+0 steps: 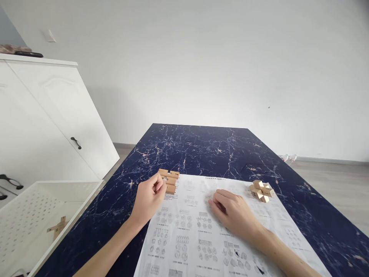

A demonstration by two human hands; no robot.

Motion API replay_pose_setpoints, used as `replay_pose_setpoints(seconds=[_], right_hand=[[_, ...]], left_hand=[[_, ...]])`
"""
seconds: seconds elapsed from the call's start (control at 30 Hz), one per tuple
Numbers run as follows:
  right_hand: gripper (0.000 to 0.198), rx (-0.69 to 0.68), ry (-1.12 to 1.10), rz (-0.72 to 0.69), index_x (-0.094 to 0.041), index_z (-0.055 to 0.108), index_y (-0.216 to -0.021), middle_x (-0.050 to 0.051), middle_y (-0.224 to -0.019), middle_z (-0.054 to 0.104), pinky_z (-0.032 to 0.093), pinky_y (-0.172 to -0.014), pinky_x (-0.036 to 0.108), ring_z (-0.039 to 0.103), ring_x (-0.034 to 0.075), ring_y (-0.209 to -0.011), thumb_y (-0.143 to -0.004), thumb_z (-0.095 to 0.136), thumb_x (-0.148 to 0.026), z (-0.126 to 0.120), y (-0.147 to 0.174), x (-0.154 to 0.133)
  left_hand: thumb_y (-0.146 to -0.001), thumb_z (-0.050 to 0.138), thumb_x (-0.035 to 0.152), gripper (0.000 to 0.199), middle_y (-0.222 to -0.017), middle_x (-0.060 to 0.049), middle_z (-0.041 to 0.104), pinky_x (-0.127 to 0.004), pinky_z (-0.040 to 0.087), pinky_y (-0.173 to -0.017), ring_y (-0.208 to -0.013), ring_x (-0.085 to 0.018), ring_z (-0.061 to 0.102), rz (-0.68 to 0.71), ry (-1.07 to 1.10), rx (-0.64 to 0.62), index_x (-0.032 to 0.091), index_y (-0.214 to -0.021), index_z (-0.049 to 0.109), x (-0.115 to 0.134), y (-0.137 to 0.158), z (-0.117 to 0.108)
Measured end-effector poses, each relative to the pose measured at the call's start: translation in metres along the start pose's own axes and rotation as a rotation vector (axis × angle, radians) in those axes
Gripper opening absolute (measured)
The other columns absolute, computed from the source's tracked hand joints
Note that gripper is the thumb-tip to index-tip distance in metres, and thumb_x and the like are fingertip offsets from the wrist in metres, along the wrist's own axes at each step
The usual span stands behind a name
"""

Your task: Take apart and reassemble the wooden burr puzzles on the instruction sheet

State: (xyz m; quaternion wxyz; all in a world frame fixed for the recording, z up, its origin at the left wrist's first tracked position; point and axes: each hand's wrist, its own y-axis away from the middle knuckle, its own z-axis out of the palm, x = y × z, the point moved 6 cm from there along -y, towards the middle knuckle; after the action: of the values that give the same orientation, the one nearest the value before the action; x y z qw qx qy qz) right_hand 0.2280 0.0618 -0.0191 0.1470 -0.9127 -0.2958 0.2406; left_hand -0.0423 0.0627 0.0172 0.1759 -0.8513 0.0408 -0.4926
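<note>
Several notched wooden puzzle pieces (172,174) lie side by side at the far left corner of a printed instruction sheet (198,227). My left hand (150,194) is closed against their left ends, with its fingers curled; the fingertips are hidden, so I cannot tell whether it grips one. On the middle of the sheet rests my right hand (229,209), loosely closed, with nothing visible in it. An assembled wooden burr puzzle (261,191) sits to its right, on the far right corner of the sheet.
The sheet lies on a dark blue marble-patterned table (196,148). To the left and lower stands a white perforated bin (27,215) with a wooden cross-shaped piece (59,227) inside. Behind it is a white cabinet (54,104). A pale wall (207,65) rises beyond the table.
</note>
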Motion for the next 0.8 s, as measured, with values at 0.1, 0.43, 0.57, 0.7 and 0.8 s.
replay_pose_setpoints(seconds=[0.1, 0.43, 0.57, 0.7, 0.8], right_hand=[[0.041, -0.010, -0.006, 0.001, -0.024, 0.028, -0.070, -0.003, -0.064, 0.048, 0.029, -0.054, 0.028, 0.042, 0.013, -0.055, -0.104, 0.050, -0.026, 0.003, 0.001, 0.003], [0.046, 0.002, 0.020, -0.029, -0.024, 0.018, -0.069, -0.005, -0.055, 0.034, 0.022, -0.051, 0.029, 0.030, 0.010, -0.050, -0.104, 0.049, -0.026, 0.007, 0.006, 0.005], [0.048, 0.005, 0.027, -0.052, -0.024, 0.017, -0.069, -0.007, -0.054, 0.028, 0.020, -0.050, 0.029, 0.026, 0.010, -0.047, -0.105, 0.048, -0.026, 0.007, 0.008, 0.003], [0.049, 0.027, 0.030, -0.074, -0.024, 0.018, -0.067, -0.007, -0.051, 0.025, 0.021, -0.048, 0.028, 0.024, 0.009, -0.045, -0.106, 0.048, -0.026, 0.005, 0.010, -0.001], [0.049, 0.060, 0.041, -0.084, -0.024, 0.019, -0.067, -0.008, -0.051, 0.023, 0.022, -0.046, 0.026, 0.024, 0.008, -0.043, -0.107, 0.047, -0.024, -0.001, 0.014, -0.003]], left_hand=[[-0.091, 0.057, 0.029, 0.048, -0.061, 0.007, 0.019, -0.028, 0.021, -0.056, -0.058, -0.010, 0.019, -0.016, 0.063, -0.020, 0.023, -0.068, 0.015, 0.001, 0.002, 0.003], [-0.090, 0.068, 0.034, 0.061, -0.059, 0.007, 0.015, -0.028, 0.021, -0.054, -0.055, -0.009, 0.015, -0.069, 0.305, -0.134, 0.022, -0.066, 0.012, 0.011, 0.015, 0.014], [-0.086, 0.070, 0.035, 0.063, -0.059, 0.008, 0.015, -0.026, 0.015, -0.049, -0.051, -0.006, 0.014, -0.133, 0.423, -0.162, 0.022, -0.066, 0.012, 0.012, 0.016, 0.016], [-0.081, 0.075, 0.039, 0.068, -0.057, 0.010, 0.013, -0.023, 0.013, -0.045, -0.046, -0.003, 0.010, -0.207, 0.541, -0.201, 0.023, -0.065, 0.011, 0.015, 0.016, 0.017], [-0.077, 0.080, 0.039, 0.071, -0.057, 0.011, 0.012, -0.021, 0.012, -0.044, -0.045, -0.002, 0.008, -0.244, 0.604, -0.231, 0.023, -0.065, 0.011, 0.016, 0.018, 0.020]])
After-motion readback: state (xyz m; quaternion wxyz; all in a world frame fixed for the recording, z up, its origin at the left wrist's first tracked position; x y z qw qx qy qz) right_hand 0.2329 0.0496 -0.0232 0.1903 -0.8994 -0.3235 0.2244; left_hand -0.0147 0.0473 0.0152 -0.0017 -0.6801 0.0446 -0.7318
